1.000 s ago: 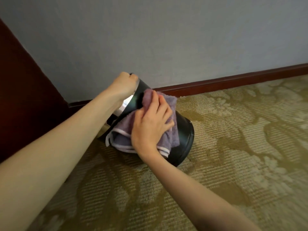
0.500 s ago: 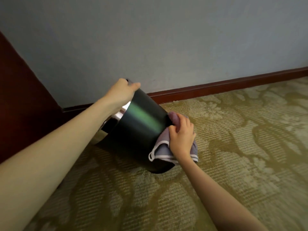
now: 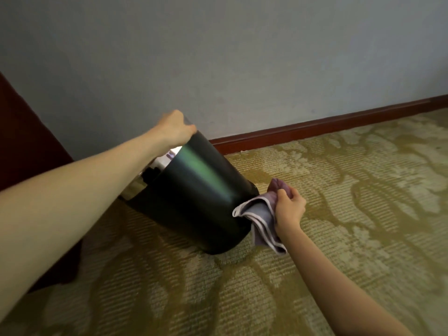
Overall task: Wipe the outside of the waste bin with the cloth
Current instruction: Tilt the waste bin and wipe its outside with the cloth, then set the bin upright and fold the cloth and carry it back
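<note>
A glossy black round waste bin (image 3: 194, 197) is tilted on the carpet, its mouth turned towards me and the left, its bottom lifted to the right. My left hand (image 3: 175, 128) grips the upper rim of the bin. My right hand (image 3: 289, 207) holds a folded purple cloth (image 3: 263, 218) with a pale edge at the bin's bottom end, on its right. Part of the cloth hangs down below the hand. Pale and dark contents show inside the bin's mouth.
A patterned olive carpet (image 3: 339, 202) covers the floor. A grey wall (image 3: 242, 57) with a dark red skirting board (image 3: 327, 127) runs behind the bin. Dark red wooden furniture (image 3: 21, 132) stands at the left, close to the bin's mouth.
My right hand has slid the cloth from the bin's upper side down to its bottom end on the right. My left hand has kept hold of the rim.
</note>
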Motion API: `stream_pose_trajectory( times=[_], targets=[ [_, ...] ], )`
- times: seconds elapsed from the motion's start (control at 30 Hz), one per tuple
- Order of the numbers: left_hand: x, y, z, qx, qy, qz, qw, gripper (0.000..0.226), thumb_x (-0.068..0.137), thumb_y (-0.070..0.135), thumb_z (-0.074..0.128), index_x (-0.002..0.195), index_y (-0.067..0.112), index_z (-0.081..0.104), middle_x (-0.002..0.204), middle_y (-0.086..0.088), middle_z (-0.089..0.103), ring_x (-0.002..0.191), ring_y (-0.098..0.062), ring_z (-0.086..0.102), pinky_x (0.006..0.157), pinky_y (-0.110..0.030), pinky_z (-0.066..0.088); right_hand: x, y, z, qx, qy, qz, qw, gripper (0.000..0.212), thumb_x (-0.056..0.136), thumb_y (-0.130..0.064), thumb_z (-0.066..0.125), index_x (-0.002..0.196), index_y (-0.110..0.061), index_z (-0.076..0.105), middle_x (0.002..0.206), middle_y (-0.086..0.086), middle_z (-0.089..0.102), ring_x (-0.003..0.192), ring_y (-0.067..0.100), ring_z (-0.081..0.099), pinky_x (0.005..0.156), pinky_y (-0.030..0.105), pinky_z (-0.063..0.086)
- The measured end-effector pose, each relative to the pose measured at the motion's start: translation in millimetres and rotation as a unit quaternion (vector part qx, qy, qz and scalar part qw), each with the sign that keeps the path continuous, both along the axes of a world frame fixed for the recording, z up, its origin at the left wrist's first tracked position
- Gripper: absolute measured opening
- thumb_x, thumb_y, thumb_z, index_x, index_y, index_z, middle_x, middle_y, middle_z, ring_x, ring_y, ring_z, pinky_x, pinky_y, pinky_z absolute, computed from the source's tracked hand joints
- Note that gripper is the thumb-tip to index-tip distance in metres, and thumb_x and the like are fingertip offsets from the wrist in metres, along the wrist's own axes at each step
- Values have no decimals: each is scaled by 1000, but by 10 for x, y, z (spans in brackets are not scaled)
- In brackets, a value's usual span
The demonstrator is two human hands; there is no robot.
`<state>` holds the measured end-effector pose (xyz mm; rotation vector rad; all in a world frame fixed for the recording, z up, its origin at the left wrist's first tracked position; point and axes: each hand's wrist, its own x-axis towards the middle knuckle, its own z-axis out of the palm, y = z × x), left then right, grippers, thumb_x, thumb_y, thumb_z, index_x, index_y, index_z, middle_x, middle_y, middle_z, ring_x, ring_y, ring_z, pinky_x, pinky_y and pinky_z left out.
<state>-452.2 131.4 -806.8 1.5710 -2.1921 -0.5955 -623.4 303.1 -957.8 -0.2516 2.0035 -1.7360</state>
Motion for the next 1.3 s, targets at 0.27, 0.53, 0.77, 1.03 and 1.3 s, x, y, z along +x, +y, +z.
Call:
stream_pose_trajectory(
  times=[0.27, 0.53, 0.77, 1.03, 1.3],
  targets=[
    [69, -32, 1, -81, -75, 0, 994, 37, 87, 25, 55, 63, 0, 41, 86, -27, 57, 77, -41, 53, 61, -35, 34, -187, 17, 40, -15, -30, -2, 999, 22, 87, -14, 53, 102, -15, 68, 100, 11, 71, 94, 28, 67, 88, 46, 56],
    [37, 135, -332, -155, -171, -58, 971, 35, 89, 27, 50, 57, 15, 43, 68, -8, 53, 60, -25, 51, 54, -33, 40, -202, -59, 89, -43, -31, 40, 998, 21, 90, -9, 51, 96, -20, 68, 97, 4, 72, 93, 23, 68, 88, 42, 55],
    [-131, 424, -711, -152, -204, -135, 958, 21, 92, 25, 43, 75, 13, 44, 80, -8, 47, 80, -35, 57, 60, -37, 34, -212, -91, 97, -68, -19, 42, 997, 24, 90, -9, 52, 107, -11, 68, 95, 6, 72, 85, 19, 69, 68, 27, 54],
    [-6, 655, -688, -272, -218, -108, 931, 37, 90, 36, 52, 108, 4, 54, 100, -13, 64, 89, -31, 63, 64, -35, 42, -35, -19, 90, -84, -37, 52, 994, 21, 89, -10, 54, 96, -21, 70, 91, 3, 74, 85, 18, 71, 71, 30, 55],
    [134, 1115, -624, -70, 58, -222, 971, 26, 95, 23, 47, 115, 13, 57, 107, 0, 60, 95, -14, 59, 79, -23, 46, 207, -53, 541, -127, -6, 121, 984, 22, 88, -8, 56, 108, -15, 63, 100, 4, 70, 89, 17, 69, 66, 25, 57]
  ],
)
